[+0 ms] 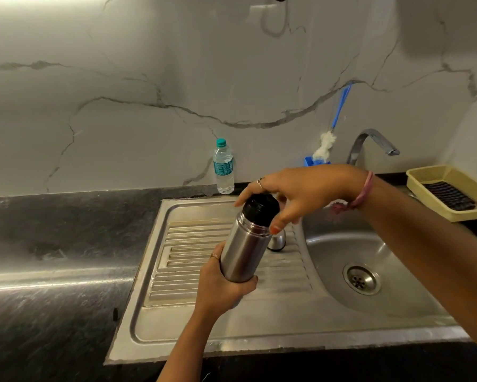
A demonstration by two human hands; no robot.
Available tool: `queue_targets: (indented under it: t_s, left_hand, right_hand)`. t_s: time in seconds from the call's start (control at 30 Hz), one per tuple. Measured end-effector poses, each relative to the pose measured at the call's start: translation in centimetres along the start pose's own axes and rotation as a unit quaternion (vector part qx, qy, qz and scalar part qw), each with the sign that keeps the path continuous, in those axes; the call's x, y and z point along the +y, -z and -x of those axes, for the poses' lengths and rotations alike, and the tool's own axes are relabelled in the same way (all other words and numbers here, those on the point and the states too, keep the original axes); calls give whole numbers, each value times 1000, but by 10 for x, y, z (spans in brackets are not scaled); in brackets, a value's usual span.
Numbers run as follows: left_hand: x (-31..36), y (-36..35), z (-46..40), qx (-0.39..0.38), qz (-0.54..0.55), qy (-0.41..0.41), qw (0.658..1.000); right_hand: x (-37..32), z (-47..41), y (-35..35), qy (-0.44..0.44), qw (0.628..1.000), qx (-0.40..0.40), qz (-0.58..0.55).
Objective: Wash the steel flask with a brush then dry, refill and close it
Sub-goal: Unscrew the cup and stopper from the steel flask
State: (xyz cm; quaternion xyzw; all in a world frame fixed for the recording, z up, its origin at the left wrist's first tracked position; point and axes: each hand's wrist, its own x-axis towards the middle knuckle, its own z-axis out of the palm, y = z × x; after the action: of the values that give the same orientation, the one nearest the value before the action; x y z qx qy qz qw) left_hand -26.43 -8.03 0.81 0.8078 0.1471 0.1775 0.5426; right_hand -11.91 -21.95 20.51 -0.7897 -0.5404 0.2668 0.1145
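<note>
Steel flask [244,248] held in the air above the ribbed draining board of the sink [176,312], tilted with its top leaning away and to the right. Left hand [223,285] wraps the lower end of the flask from below, fingers and thumb curled round it; a ring shows on one finger. Right hand [300,193] comes in from the right and sits over the black cap [260,208], fingers spread round its top and thumb down by the steel collar, a closed grip on the cap. Pink band on the right wrist.

A small steel cup [277,241] stands upside down on the draining board, just behind the flask and partly hidden by it. The sink bowl with its drain lies to the right, the tap [369,143] at its back edge.

Bottle brush [332,133] with blue handle and white bristles leans against the marble wall [121,78], standing in a blue holder beside the tap. Clear plastic water bottle [223,166] with a teal cap stands upright on the dark tabletop [52,244] at the wall, left of the brush. A yellow tray [424,183] holding a dark scrubbing pad sits at far right.
</note>
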Motion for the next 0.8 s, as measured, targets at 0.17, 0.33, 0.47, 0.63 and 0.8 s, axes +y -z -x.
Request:
queue_targets:
  t_s: [0.17,0.33,0.47,0.63,0.8]
  left_hand:
    - [6,0,-1,-2,9,0,1000]
    - [4,2,-2,-11,-2,-4,1000]
    - [3,3,-1,-10,5,0,1000]
    - [1,2,-1,-13,9,1,1000]
    - [-4,2,-2,-10,8,6,1000]
  right_hand:
    - [0,0,-3,-47,998,32,-9]
    - [4,3,4,26,999,24,29]
    - [4,2,1,-28,999,25,-11]
    - [2,-2,0,-8,999,36,20]
    - [-2,-1,-3,-47,998,35,-1]
